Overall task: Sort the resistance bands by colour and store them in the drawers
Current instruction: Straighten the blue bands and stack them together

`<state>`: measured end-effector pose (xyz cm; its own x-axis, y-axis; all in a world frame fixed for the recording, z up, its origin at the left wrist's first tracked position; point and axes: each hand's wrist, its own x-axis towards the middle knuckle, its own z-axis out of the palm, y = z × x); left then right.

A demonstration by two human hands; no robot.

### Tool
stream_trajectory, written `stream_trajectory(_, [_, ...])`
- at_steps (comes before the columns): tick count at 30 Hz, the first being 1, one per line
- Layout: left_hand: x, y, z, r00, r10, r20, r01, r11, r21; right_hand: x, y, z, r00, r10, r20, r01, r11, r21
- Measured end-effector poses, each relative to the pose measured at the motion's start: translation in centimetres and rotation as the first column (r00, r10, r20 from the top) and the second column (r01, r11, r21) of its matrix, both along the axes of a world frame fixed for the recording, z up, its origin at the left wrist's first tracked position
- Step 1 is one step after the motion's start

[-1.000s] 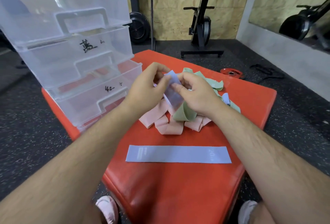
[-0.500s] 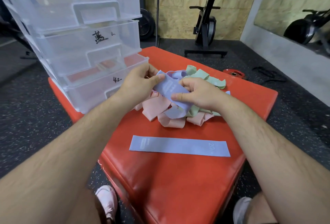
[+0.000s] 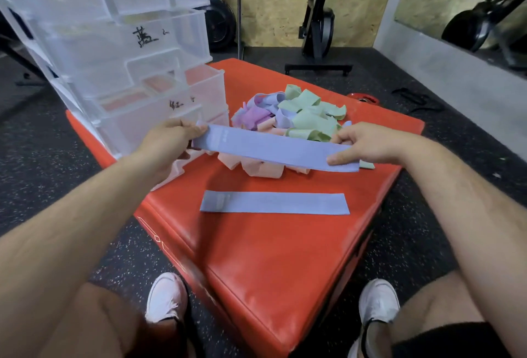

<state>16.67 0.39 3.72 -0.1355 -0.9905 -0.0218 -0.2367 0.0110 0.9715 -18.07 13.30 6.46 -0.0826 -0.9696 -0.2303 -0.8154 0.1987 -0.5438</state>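
Pulled straight now, blue band (image 3: pixel 273 148) spans above red pad (image 3: pixel 285 258), speckled floor (image 3: pixel 42 144).

I see the held band (image 3: pixel 273 148) and the pile of bands (image 3: pixel 308 121) are soft, matt cloth. The red pad (image 3: pixel 271 266) looks smooth and a bit shiny. The drawers (image 3: pixel 85 44) are clear, glossy plastic. The floor (image 3: pixel 42 158) looks rough and speckled. The wall (image 3: pixel 271 15) is rough wood.

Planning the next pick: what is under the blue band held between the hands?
Pink bands peek out below the held blue band, green bands above; the pile's middle is covered.
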Motion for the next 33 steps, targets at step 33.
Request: stream_trajectory(33, [-1.1,3.2,-7.4,0.651,-0.045,0.758,0.367,0.893,-0.261,0.2,3.7,-5.8,0.982,-0.042,-0.187,0.050,0.998,0.038])
